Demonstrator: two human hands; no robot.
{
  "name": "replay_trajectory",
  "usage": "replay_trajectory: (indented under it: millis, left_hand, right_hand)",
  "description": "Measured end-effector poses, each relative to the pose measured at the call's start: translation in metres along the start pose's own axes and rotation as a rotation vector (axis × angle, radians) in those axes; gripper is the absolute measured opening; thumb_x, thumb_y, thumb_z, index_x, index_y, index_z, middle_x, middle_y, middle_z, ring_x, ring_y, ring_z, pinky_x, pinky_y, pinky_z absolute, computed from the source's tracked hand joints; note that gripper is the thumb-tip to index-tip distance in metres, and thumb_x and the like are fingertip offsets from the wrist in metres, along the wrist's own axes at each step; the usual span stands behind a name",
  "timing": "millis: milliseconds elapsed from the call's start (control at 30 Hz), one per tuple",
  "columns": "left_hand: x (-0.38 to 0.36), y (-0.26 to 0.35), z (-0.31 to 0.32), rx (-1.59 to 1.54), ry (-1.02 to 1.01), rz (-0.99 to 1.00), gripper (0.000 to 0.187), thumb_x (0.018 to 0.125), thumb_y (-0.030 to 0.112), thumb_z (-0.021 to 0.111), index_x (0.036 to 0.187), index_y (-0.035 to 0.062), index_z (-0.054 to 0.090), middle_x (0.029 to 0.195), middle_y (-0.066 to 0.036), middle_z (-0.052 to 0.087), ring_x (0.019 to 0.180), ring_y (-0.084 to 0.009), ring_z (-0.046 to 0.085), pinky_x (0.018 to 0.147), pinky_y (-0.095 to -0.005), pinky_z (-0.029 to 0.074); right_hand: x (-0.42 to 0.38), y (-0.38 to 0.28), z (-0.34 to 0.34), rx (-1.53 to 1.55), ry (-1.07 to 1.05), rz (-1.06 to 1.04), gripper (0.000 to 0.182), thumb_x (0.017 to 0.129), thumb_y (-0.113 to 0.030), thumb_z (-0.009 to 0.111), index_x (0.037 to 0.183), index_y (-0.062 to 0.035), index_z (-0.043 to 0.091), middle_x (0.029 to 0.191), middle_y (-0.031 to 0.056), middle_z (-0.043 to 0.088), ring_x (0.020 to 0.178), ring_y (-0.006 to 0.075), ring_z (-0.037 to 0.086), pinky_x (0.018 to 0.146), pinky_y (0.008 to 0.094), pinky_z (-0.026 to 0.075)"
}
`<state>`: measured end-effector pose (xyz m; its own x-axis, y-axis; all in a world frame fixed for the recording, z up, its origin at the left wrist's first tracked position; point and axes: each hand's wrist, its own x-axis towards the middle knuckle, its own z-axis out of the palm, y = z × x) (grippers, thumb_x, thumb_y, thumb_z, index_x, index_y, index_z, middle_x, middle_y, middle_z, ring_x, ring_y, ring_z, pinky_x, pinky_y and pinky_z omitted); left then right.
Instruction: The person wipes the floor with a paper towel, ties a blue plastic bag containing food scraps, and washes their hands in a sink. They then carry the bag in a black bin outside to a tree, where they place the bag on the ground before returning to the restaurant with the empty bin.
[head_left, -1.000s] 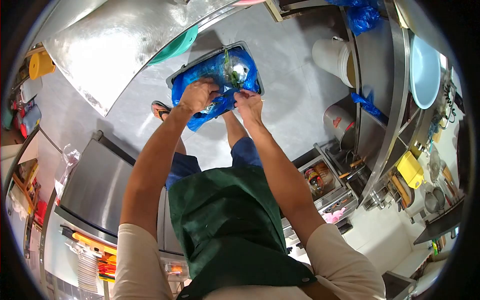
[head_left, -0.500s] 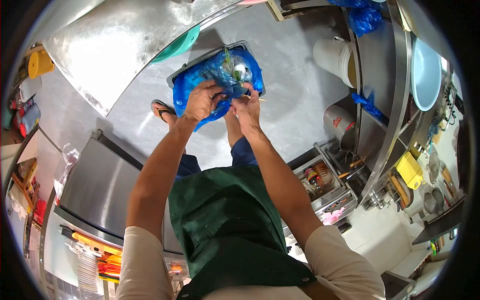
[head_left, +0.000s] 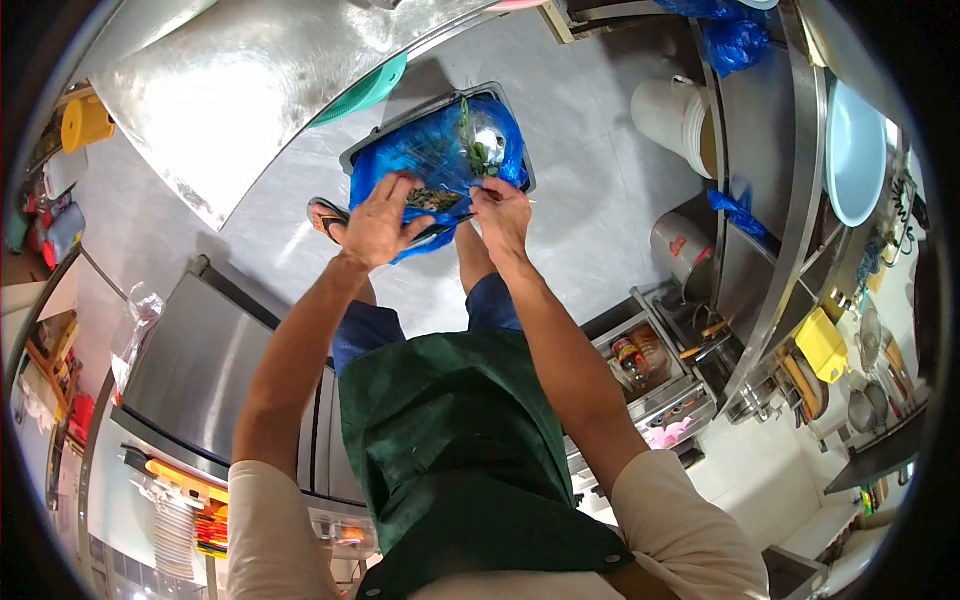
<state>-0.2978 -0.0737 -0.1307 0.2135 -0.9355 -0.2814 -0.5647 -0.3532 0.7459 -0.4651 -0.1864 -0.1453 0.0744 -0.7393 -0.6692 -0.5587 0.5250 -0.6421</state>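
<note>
A blue plastic bag lines a grey bin on the floor in front of me. Through its opening, between my hands, brown and green scraps show. My left hand rests on the bag's near left side, thumb and fingers apart. At the near right edge, my right hand pinches the bag's plastic between thumb and fingers. Green leaves and clear crumpled plastic lie on the bag's right side. A thin stick end pokes out beside my right fingers.
A steel table juts in at the upper left, with a green basket under it. White buckets stand at the right beside steel shelving. A steel cabinet is at my left, an open drawer at my right.
My hands have moved apart, the left one slightly down and left with its fingers spreading. The bag's near side has opened, uncovering the scraps inside.
</note>
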Motion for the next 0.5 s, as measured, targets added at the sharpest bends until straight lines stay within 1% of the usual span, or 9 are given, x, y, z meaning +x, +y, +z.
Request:
replay_trajectory:
  millis: [33,67,167,267,333,367,433,467,500]
  left_hand:
    - [-0.009,-0.011,-0.003,-0.011,-0.041,-0.033,0.042,0.086,0.022,0.068,0.121,0.0057,0.052,0.111,-0.014,0.061,0.099,-0.0371,0.061,0.084,-0.0431,0.05]
    - [-0.017,-0.022,-0.006,-0.042,-0.058,-0.111,0.037,0.09,0.026,0.064,0.12,0.0076,0.053,0.107,-0.015,0.064,0.093,-0.0385,0.064,0.083,-0.0451,0.051]
    - [-0.009,-0.036,-0.027,0.358,-0.355,-0.448,0.036,0.089,0.025,0.063,0.12,0.0112,0.053,0.1,-0.016,0.067,0.09,-0.0384,0.065,0.085,-0.0458,0.051]
    - [0.009,-0.034,-0.032,0.278,-0.261,-0.381,0.037,0.089,0.024,0.061,0.124,0.0168,0.053,0.122,-0.013,0.06,0.098,-0.0327,0.066,0.086,-0.0441,0.052]
    - [0.029,-0.02,-0.031,0.19,-0.137,0.055,0.048,0.084,0.013,0.064,0.13,0.0194,0.05,0.127,-0.009,0.057,0.11,-0.0317,0.059,0.089,-0.0438,0.052]
    - [0.04,-0.011,-0.027,0.146,-0.199,0.147,0.048,0.084,0.012,0.063,0.129,0.0199,0.052,0.129,-0.006,0.055,0.113,-0.0303,0.057,0.089,-0.0427,0.052]
    - [0.058,-0.002,-0.019,0.057,-0.313,0.332,0.048,0.083,0.009,0.063,0.128,0.0211,0.055,0.135,-0.001,0.051,0.119,-0.0276,0.053,0.091,-0.0407,0.052]
    - [0.064,-0.009,-0.014,0.095,-0.342,0.364,0.044,0.083,0.009,0.062,0.126,0.021,0.057,0.135,-0.001,0.052,0.119,-0.027,0.053,0.091,-0.0401,0.052]
    - [0.069,-0.013,-0.007,0.135,-0.372,0.398,0.041,0.084,0.009,0.062,0.123,0.021,0.059,0.134,0.0,0.052,0.12,-0.0263,0.052,0.092,-0.0396,0.052]
  right_hand:
    - [-0.003,-0.001,-0.002,-0.023,-0.009,-0.006,0.023,0.082,-0.011,0.07,0.098,0.0059,0.067,0.077,0.0094,0.068,0.062,0.014,0.064,0.056,0.0253,0.05]
    - [-0.005,-0.001,-0.002,-0.046,-0.017,-0.012,0.022,0.083,-0.01,0.07,0.098,0.0055,0.067,0.078,0.0076,0.068,0.062,0.0122,0.063,0.055,0.0238,0.05]
    - [-0.006,0.005,0.003,-0.05,-0.035,-0.053,0.019,0.083,-0.009,0.069,0.097,0.0042,0.067,0.075,0.007,0.067,0.063,0.0119,0.062,0.056,0.0251,0.05]
    - [-0.011,0.004,0.008,-0.197,-0.043,-0.195,0.017,0.083,-0.008,0.068,0.096,0.0029,0.067,0.073,0.0065,0.066,0.064,0.0115,0.061,0.058,0.0264,0.049]
    - [-0.016,-0.004,0.009,-0.205,-0.082,-0.197,0.016,0.083,-0.008,0.068,0.095,0.0027,0.067,0.072,0.0063,0.066,0.064,0.0116,0.06,0.059,0.0268,0.049]
    - [-0.019,-0.008,0.008,-0.21,-0.101,-0.196,0.015,0.083,-0.008,0.068,0.094,0.0026,0.066,0.071,0.0062,0.066,0.063,0.0116,0.06,0.06,0.0269,0.048]
    - [-0.022,-0.008,0.009,-0.225,-0.121,-0.173,0.016,0.082,-0.011,0.068,0.092,0.001,0.067,0.073,0.0094,0.067,0.067,0.0165,0.064,0.064,0.0303,0.05]
    - [-0.022,-0.009,0.009,-0.231,-0.133,-0.164,0.016,0.082,-0.013,0.068,0.091,0.0002,0.067,0.075,0.0111,0.068,0.069,0.0189,0.065,0.065,0.032,0.051]
    - [-0.021,-0.011,0.008,-0.233,-0.154,-0.148,0.016,0.082,-0.012,0.069,0.093,0.0,0.067,0.076,0.011,0.068,0.069,0.019,0.066,0.066,0.0317,0.052]
